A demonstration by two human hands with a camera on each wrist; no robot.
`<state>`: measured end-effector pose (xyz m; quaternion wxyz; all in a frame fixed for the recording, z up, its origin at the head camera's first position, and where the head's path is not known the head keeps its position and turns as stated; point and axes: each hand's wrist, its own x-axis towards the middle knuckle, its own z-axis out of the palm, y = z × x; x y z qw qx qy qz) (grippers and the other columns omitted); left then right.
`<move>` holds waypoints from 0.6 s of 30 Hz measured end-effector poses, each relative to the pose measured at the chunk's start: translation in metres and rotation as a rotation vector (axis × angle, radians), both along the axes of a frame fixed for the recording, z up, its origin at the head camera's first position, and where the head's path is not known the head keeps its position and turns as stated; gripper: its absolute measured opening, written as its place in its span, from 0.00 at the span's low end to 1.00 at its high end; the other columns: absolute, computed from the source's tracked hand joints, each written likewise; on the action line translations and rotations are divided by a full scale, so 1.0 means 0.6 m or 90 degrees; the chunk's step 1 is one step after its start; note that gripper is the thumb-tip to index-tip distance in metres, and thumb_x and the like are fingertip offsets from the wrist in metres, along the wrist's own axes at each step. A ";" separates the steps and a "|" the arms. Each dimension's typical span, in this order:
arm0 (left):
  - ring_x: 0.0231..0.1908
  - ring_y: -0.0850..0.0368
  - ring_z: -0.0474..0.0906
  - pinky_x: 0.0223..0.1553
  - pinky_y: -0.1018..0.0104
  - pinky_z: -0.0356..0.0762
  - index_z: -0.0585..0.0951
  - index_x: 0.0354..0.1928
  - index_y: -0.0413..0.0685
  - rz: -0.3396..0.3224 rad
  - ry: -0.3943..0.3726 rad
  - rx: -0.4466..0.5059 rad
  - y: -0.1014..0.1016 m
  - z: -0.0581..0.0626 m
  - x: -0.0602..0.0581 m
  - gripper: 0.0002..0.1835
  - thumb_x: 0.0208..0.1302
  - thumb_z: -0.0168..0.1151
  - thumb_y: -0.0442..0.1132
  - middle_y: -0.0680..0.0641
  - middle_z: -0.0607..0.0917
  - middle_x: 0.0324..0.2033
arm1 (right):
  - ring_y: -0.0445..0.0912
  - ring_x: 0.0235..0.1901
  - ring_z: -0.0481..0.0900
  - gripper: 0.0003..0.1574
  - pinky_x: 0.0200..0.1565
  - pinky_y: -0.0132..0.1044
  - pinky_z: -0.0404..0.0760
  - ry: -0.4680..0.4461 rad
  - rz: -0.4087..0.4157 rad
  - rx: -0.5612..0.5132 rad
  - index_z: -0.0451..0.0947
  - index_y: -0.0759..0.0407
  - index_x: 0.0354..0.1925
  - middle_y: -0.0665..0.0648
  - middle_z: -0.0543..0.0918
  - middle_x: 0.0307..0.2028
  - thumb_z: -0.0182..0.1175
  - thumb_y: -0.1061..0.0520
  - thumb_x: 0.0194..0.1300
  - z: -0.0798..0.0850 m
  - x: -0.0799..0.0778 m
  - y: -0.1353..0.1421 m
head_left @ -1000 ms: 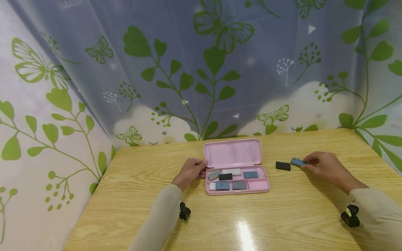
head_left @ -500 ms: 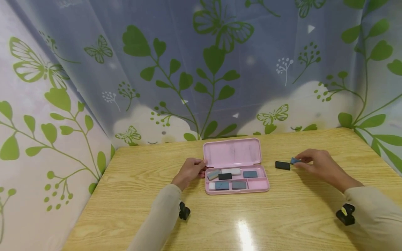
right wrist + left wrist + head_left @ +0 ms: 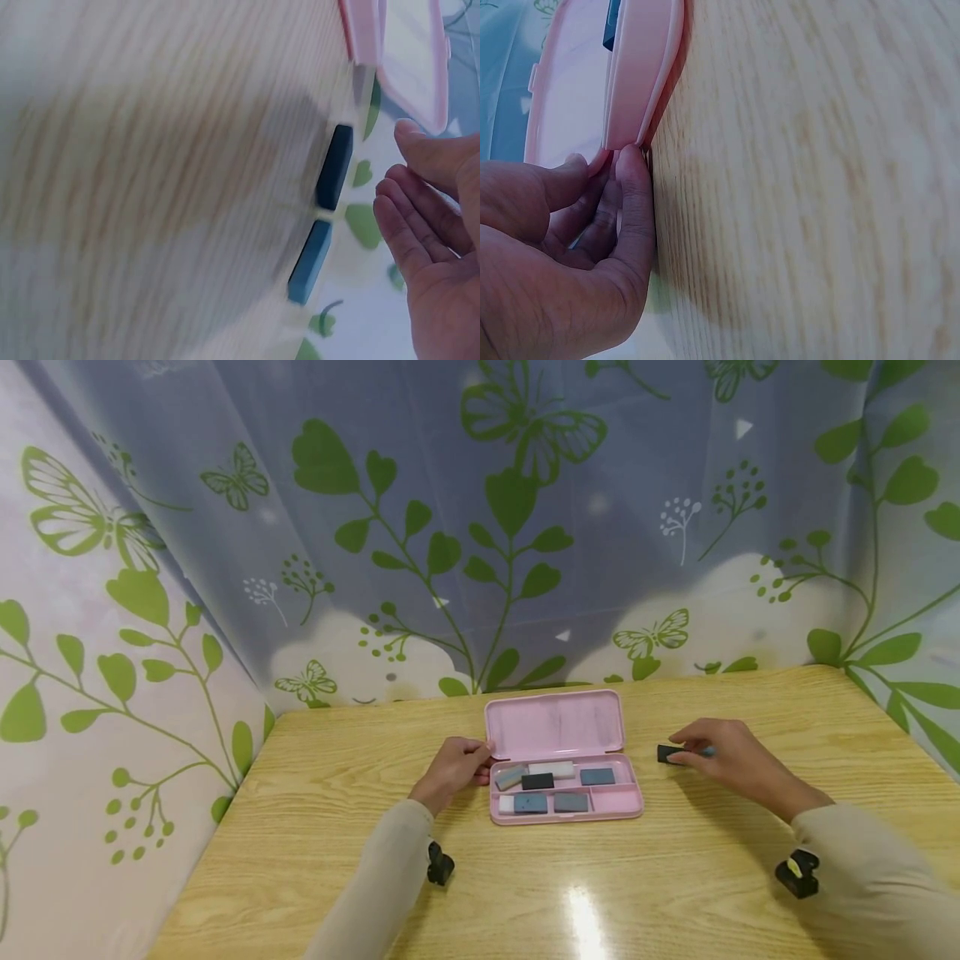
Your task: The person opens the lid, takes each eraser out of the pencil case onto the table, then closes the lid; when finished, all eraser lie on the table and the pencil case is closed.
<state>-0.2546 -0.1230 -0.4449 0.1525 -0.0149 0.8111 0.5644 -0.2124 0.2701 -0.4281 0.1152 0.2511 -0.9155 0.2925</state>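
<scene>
My left hand holds the left corner of an open pink pencil case, thumb at the edge of its raised lid. Right of the case, a black eraser and a blue eraser lie end to end on the table, slightly apart. Over them hovers my right hand, thumb and fingers spread; the right wrist view has both erasers clear of the fingers. From the head, this hand partly covers the two erasers.
Several erasers lie in the case: white erasers, a black one, blue ones and a greyish one. The wooden table ends at a patterned curtain behind the case.
My right hand has let go of the blue eraser it held and shifted left, over the black eraser. My left hand and the case have stayed in place.
</scene>
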 end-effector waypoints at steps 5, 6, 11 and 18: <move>0.30 0.59 0.78 0.37 0.69 0.84 0.84 0.50 0.33 0.008 -0.004 -0.001 0.001 0.000 -0.001 0.16 0.78 0.55 0.41 0.43 0.84 0.36 | 0.41 0.29 0.82 0.12 0.33 0.40 0.84 0.014 0.041 -0.003 0.86 0.69 0.41 0.53 0.86 0.32 0.74 0.64 0.58 0.005 -0.003 -0.028; 0.30 0.60 0.78 0.36 0.69 0.84 0.84 0.50 0.33 0.009 -0.005 -0.001 0.001 0.000 -0.001 0.16 0.78 0.55 0.41 0.44 0.84 0.35 | 0.41 0.29 0.81 0.12 0.32 0.40 0.84 0.015 0.046 -0.001 0.86 0.68 0.41 0.53 0.86 0.32 0.74 0.65 0.58 0.006 -0.003 -0.034; 0.30 0.59 0.78 0.36 0.70 0.84 0.84 0.50 0.33 0.013 -0.007 -0.002 0.002 0.000 -0.001 0.16 0.78 0.55 0.40 0.44 0.84 0.35 | 0.42 0.30 0.82 0.11 0.33 0.38 0.84 -0.008 0.062 0.010 0.86 0.68 0.41 0.53 0.86 0.33 0.74 0.65 0.58 0.009 -0.005 -0.058; 0.30 0.60 0.78 0.36 0.70 0.84 0.84 0.50 0.33 0.013 -0.006 0.005 0.001 0.000 -0.002 0.16 0.78 0.55 0.40 0.44 0.84 0.35 | 0.42 0.31 0.81 0.10 0.33 0.35 0.82 -0.074 0.088 0.018 0.87 0.67 0.42 0.53 0.86 0.34 0.71 0.67 0.61 0.012 -0.008 -0.083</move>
